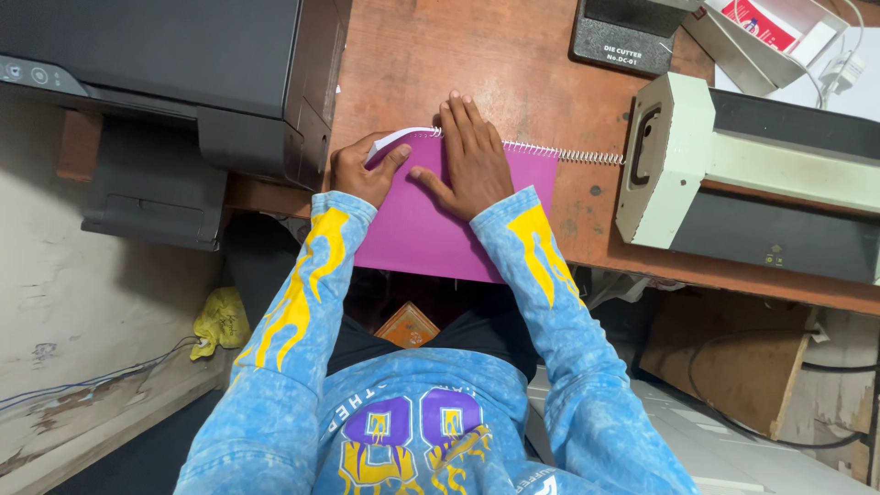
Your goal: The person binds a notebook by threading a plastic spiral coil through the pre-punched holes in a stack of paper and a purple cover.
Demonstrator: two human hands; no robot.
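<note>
I see the purple booklet (431, 229) overhanging the desk's (513, 64) near edge, wire spiral (559, 152) along its far side. My right hand (469, 160) presses flat, fingers open; my left hand (362, 172) pinches its white pages (396, 139).

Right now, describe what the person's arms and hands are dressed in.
Both arms wear long sleeves of mottled light-blue, acid-wash fabric. A yellow flame pattern runs along the left sleeve and the right sleeve. The cuffs end at the wrists. The left hand and right hand are bare: no gloves, rings or watch visible.
</note>
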